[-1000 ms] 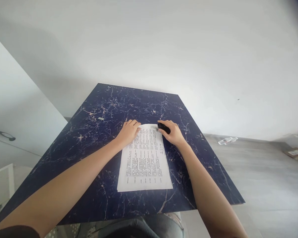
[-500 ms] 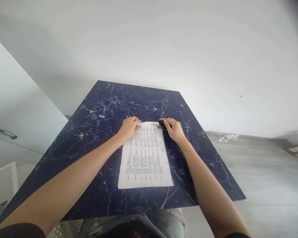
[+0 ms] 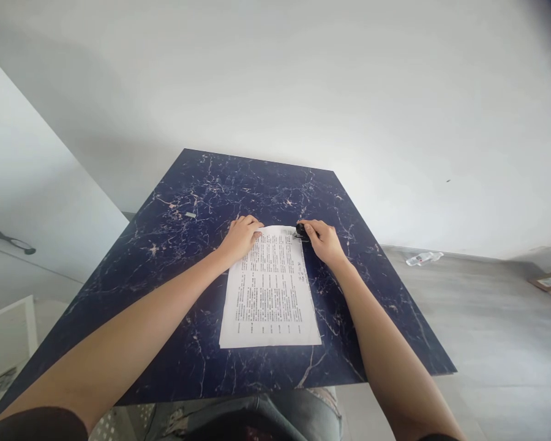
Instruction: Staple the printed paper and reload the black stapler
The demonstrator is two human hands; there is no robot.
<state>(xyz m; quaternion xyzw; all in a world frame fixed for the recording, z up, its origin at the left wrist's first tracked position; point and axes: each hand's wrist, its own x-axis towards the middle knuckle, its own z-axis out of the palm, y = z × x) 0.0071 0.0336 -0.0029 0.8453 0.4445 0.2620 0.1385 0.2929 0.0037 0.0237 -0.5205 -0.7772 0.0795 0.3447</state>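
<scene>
A printed white paper sheet [image 3: 270,289] lies on a dark blue marble-pattern table [image 3: 174,202]. My left hand [image 3: 240,237] rests on the sheet's far left corner, fingers curled down and pressing on it. My right hand [image 3: 322,241] is closed around a small black stapler [image 3: 301,231], which sits at the sheet's far right corner. Most of the stapler is hidden under my fingers.
A small grey strip [image 3: 190,215] lies on the table to the far left. On the grey floor to the right lie a plastic bottle [image 3: 421,258] and a flat box [image 3: 550,282]. A white wall stands behind the table. A white cabinet with a dark handle [image 3: 10,241] is at left.
My right hand has pressed down over the stapler, covering more of it, at the sheet's far right corner. The left hand has stayed on the paper. The camera shifted slightly.
</scene>
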